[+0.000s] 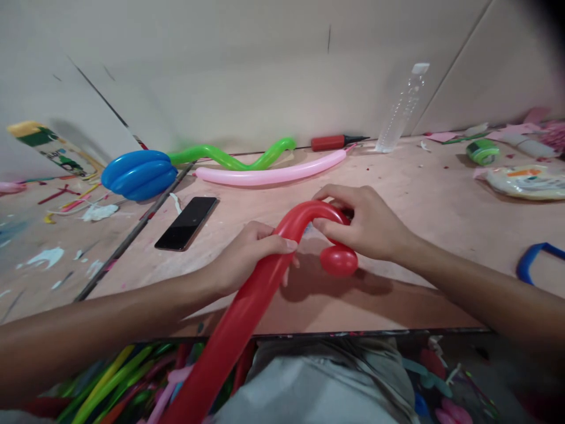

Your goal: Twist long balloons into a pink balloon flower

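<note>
A long red balloon (260,288) runs from the bottom of the view up over the table edge and bends over to the right, with a small round bubble at its end. Around its straight part, just below the bend, my left hand (265,253) is wrapped with the thumb on top. Farther right, my right hand (353,221) grips the curved part just above the bubble, fingers behind and thumb in front. Left of my left hand, a black phone (187,224) lies flat on the pink table (247,209).
Behind the hands lie a pink balloon (271,175), a wavy green balloon (229,158), a blue balloon bundle (139,175) and a red pump (329,142). A clear bottle (401,112) stands by the wall. Right are a green roll (482,152), a packet (525,181) and a blue strip (527,265).
</note>
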The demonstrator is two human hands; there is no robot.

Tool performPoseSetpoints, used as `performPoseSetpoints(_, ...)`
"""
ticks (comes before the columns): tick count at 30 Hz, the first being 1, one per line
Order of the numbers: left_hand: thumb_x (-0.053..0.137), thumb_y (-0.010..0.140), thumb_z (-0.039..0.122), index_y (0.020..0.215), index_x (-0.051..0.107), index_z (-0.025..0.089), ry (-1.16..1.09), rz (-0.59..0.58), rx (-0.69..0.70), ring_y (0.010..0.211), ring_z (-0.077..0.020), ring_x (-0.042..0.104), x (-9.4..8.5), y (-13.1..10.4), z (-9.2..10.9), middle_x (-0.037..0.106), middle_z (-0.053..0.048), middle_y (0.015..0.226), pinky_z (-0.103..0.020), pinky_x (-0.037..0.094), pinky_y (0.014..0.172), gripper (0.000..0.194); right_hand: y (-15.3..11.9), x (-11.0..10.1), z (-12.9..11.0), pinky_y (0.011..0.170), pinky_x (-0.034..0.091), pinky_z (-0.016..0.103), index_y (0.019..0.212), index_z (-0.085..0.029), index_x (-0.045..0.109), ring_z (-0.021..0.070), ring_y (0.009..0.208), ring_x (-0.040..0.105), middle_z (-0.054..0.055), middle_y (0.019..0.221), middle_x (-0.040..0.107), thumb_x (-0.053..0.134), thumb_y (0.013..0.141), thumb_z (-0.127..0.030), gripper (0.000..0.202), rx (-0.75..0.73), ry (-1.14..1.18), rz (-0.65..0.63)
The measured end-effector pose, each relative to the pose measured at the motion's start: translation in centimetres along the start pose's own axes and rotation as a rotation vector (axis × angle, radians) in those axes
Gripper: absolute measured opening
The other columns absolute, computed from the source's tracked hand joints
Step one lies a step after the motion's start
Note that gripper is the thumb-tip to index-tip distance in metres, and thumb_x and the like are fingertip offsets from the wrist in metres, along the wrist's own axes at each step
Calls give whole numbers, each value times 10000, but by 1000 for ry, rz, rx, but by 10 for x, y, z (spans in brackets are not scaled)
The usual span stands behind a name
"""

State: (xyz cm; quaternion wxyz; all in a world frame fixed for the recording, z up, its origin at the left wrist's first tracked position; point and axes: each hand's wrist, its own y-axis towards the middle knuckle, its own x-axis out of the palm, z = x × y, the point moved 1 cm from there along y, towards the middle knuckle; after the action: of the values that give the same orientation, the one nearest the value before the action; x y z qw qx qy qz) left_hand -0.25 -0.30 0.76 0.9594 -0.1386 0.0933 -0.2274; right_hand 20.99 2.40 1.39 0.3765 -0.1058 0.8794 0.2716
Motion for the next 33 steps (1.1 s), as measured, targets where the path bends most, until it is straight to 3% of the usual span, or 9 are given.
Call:
performPoseSetpoints(3,672,772,417,734,694,127,-107,14,79,452,-140,560,12,7,-7,668,-31,567,-229,417,446,293,-6,11,-2,642,445,296,968,-209,657,165,700,614,1,830,711,644,827,-285,160,22,163,245)
performPoseSetpoints(6,705,757,242,891,717,153,-93,99,310,629,-111,600,17,12,-9,704,7,756,-194,455,576,162,-11,16,-4,634,474,288,1016,-221,620,162,720,653,1,874,716,664,851,-313,194,-39,256,343)
performPoseSetpoints(9,763,685,115,1186,665,213,-84,96,456,934,-162,654,16,15,-4,722,2,1074,-218,507,783,520,-12,15,-4,623,486,291,1022,-230,611,162,698,657,-4,864,716,688,827,-282,216,-87,228,310)
performPoseSetpoints(11,794,726,185,1230,648,207,-127,18,428,1022,-211,659,15,17,0,718,-29,1136,-256,515,830,525,-11,15,-2,619,488,301,1032,-231,616,166,675,649,-4,832,710,689,829,-288,222,-101,217,284)
performPoseSetpoints(15,691,887,419,1132,703,163,-251,-23,283,866,-209,684,20,20,-2,744,-61,1003,-270,498,727,354,-10,17,3,604,469,318,1048,-245,627,158,625,594,-2,799,670,613,911,-350,173,-126,242,334)
performPoseSetpoints(19,798,791,457,996,721,146,-282,1,160,671,-139,620,33,20,-16,723,-26,825,-231,428,617,380,-11,22,5,718,497,363,1120,-252,623,197,790,590,32,923,616,520,942,-369,236,-200,223,477)
performPoseSetpoints(22,849,739,399,945,725,131,-317,-29,111,733,-151,637,39,18,-26,723,-35,829,-250,461,700,361,-12,26,2,864,502,410,1192,-240,606,228,988,599,69,1114,617,465,954,-303,284,-248,199,491)
performPoseSetpoints(28,852,638,180,944,704,136,-388,-153,66,773,-160,651,35,22,-29,718,-26,856,-285,500,760,342,-14,31,-3,952,493,460,1149,-240,649,250,1078,614,81,1150,684,399,1006,-278,291,-336,202,315)
performPoseSetpoints(33,862,697,267,962,700,119,-312,-246,116,895,-205,673,34,25,-27,721,-69,963,-346,525,839,344,-16,31,-9,981,495,464,1148,-233,658,252,1091,631,82,1161,709,431,991,-238,276,-476,228,197)
